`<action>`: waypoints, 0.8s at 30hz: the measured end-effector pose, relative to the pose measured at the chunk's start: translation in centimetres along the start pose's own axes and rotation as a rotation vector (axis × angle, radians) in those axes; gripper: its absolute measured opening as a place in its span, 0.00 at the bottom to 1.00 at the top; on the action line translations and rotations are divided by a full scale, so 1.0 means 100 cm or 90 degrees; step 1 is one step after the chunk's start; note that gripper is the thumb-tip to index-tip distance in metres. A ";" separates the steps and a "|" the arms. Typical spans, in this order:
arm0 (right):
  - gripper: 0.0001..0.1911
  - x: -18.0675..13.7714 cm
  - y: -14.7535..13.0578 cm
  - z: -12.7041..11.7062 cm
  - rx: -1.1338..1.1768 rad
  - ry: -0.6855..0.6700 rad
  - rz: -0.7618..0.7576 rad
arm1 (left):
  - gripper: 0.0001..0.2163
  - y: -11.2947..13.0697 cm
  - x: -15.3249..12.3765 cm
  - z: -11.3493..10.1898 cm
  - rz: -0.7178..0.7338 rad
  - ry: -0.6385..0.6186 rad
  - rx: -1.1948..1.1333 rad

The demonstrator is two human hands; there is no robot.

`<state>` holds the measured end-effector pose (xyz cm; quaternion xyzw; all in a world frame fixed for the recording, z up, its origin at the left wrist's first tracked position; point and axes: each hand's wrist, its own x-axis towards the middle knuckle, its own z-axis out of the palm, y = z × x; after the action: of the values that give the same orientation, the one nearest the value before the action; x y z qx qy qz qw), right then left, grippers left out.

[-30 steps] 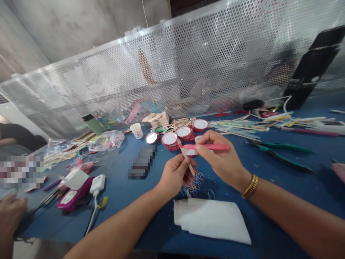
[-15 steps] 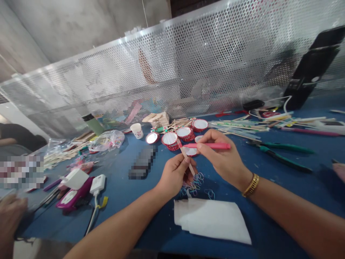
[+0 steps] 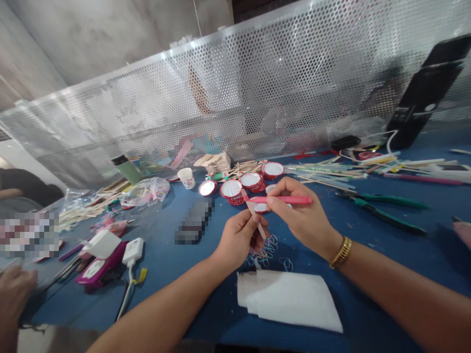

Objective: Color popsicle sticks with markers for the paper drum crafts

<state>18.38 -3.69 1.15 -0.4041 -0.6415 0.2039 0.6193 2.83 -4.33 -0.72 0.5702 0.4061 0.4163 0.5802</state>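
Note:
My left hand [image 3: 241,236] is closed around a flat wooden craft stick [image 3: 262,228], whose upper end sticks out past the thumb and has a reddish mark on it. Between the thumb and fingers of my right hand [image 3: 303,215] is a pink marker [image 3: 294,200], its tip pointing left, at or very near the stick's upper part. A gold bracelet circles the right wrist. Beneath the left hand lie several thin coloured rubber bands [image 3: 270,247]. Folded white paper [image 3: 289,299] rests nearer to me. Red-rimmed round containers [image 3: 231,191] stand just beyond the hands.
Green-handled pliers [image 3: 390,211] lie to the right. A blurred dark phone [image 3: 195,220], a paper cup [image 3: 186,178] and a white charger [image 3: 133,251] are on the left. Loose sticks [image 3: 327,171] lie along the perforated metal screen [image 3: 221,98]. Another person's hand [image 3: 16,289] is at far left.
The marker and my right hand have shifted very slightly to the left and down along the stick. My left hand keeps its hold on the stick.

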 end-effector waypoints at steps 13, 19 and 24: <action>0.06 -0.001 -0.002 0.001 0.012 -0.006 -0.001 | 0.22 0.000 0.000 0.000 0.000 0.000 -0.002; 0.06 -0.001 -0.003 0.000 0.021 0.010 0.000 | 0.21 0.000 0.000 0.000 -0.007 -0.002 0.000; 0.06 -0.001 -0.003 0.001 0.024 0.001 0.013 | 0.20 0.000 -0.001 0.001 -0.017 -0.003 0.004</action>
<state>18.22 -3.88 1.30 -0.3992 -0.6329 0.2220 0.6251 2.86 -4.41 -0.73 0.5676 0.4132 0.4060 0.5850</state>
